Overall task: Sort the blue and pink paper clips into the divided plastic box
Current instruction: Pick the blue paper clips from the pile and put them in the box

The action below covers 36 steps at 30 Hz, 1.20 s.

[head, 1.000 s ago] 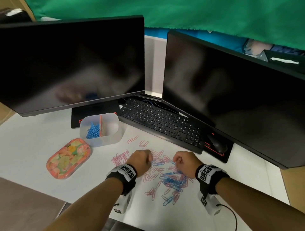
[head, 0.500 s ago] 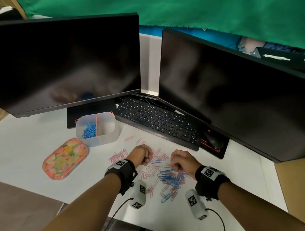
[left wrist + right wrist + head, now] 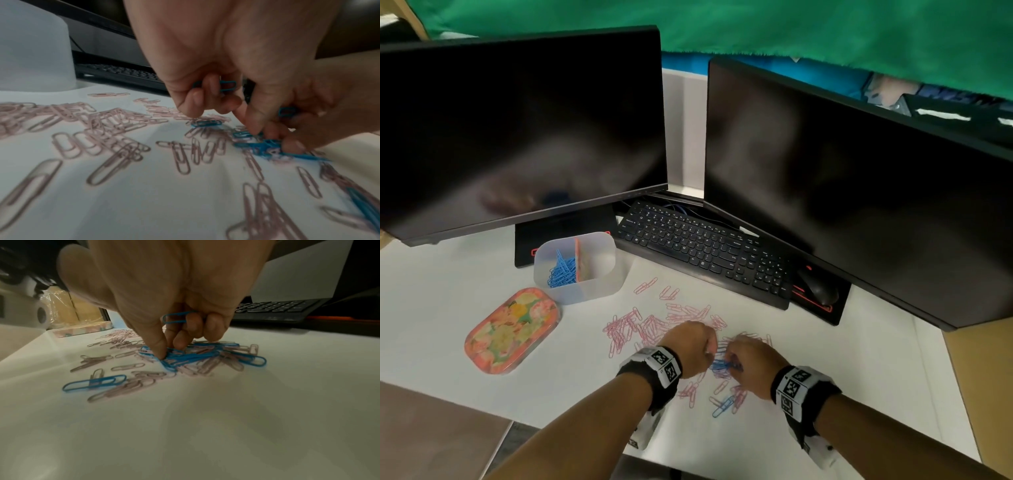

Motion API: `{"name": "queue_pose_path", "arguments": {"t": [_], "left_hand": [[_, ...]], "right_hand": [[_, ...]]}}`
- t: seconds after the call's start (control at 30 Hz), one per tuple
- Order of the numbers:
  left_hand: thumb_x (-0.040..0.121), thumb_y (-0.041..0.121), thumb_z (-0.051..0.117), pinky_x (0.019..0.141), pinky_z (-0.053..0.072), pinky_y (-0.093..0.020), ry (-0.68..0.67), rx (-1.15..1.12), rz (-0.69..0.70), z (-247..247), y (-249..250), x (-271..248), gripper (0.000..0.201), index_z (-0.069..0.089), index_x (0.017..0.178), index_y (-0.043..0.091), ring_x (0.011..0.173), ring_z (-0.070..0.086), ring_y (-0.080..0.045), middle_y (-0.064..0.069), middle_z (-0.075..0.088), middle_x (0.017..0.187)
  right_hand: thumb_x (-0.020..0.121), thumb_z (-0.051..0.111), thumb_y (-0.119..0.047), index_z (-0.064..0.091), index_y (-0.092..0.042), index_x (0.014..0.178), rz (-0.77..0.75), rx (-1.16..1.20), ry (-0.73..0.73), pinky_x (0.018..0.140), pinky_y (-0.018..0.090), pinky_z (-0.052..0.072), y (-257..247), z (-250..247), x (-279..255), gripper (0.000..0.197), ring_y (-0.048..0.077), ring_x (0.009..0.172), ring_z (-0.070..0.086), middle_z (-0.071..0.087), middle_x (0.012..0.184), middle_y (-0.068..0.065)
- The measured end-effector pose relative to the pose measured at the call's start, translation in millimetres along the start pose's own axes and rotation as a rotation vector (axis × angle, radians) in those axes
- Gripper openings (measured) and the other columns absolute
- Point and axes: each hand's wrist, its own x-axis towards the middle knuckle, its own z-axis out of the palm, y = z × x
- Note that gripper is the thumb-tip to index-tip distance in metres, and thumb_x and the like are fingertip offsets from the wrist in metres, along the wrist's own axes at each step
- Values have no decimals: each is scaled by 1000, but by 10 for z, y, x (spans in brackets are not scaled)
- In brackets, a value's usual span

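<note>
Pink paper clips (image 3: pixel 630 330) and blue paper clips (image 3: pixel 722 366) lie scattered on the white sheet. My left hand (image 3: pixel 693 349) hovers over the pile with curled fingers that hold a blue clip (image 3: pixel 226 85). Close beside it, my right hand (image 3: pixel 751 365) keeps another blue clip (image 3: pixel 174 317) in its curled fingers while thumb and forefinger pinch into the blue clips (image 3: pixel 185 357) on the sheet. The divided clear plastic box (image 3: pixel 575 265) stands back left, with blue clips (image 3: pixel 561 270) in its left compartment.
A flowered oval lid (image 3: pixel 512 330) lies left of the pile. A black keyboard (image 3: pixel 709 251) and a mouse (image 3: pixel 818 289) sit behind it, under two dark monitors (image 3: pixel 524 130). A lone blue clip (image 3: pixel 722 406) lies near the sheet's front.
Both hands have drawn closer together over the blue clips and a little nearer to me. The head view has shifted slightly.
</note>
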Motion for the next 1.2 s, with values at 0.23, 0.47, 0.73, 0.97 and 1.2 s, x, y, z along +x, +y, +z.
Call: {"name": "queue_pose_path", "arguments": {"t": [0.23, 0.47, 0.73, 0.97, 1.2], "left_hand": [[87, 22, 59, 77, 46, -26, 1, 111, -5, 65, 19, -34, 4, 56, 90, 21, 93, 57, -20, 0, 61, 105], [92, 28, 51, 85, 52, -37, -14, 246, 24, 126, 96, 9, 23, 62, 108, 17, 101, 59, -27, -5, 57, 111], [91, 23, 51, 82, 52, -33, 40, 82, -23, 92, 19, 8, 16, 64, 99, 19, 94, 60, -23, -2, 59, 106], [86, 13, 58, 65, 48, -16, 123, -222, -88, -37, -135, -21, 13, 70, 82, 11, 76, 62, -11, 4, 68, 80], [88, 8, 52, 59, 48, -13, 161, -386, -173, -75, -194, -53, 22, 67, 99, 20, 70, 62, -12, 1, 68, 84]], "right_hand": [[86, 56, -12, 60, -14, 87, 16, 87, 11, 78, 30, 51, 41, -35, 40, 5, 20, 86, 59, 61, 96, 4], [90, 52, -11, 56, -20, 97, 178, 376, 0, 57, 14, 46, 142, -123, 54, 12, 13, 80, 63, 63, 92, 0], [92, 36, -2, 59, -10, 80, 387, 840, -14, 48, 23, 35, 169, -191, 116, 27, 15, 50, 46, 49, 59, 6], [91, 34, -2, 55, -3, 74, 433, 1135, -12, 45, 26, 33, 86, -193, 119, 28, 24, 48, 48, 57, 61, 13], [90, 35, -1, 55, -12, 78, 381, 880, -73, 46, 18, 34, -13, -223, 169, 25, 12, 50, 45, 53, 65, 4]]}}
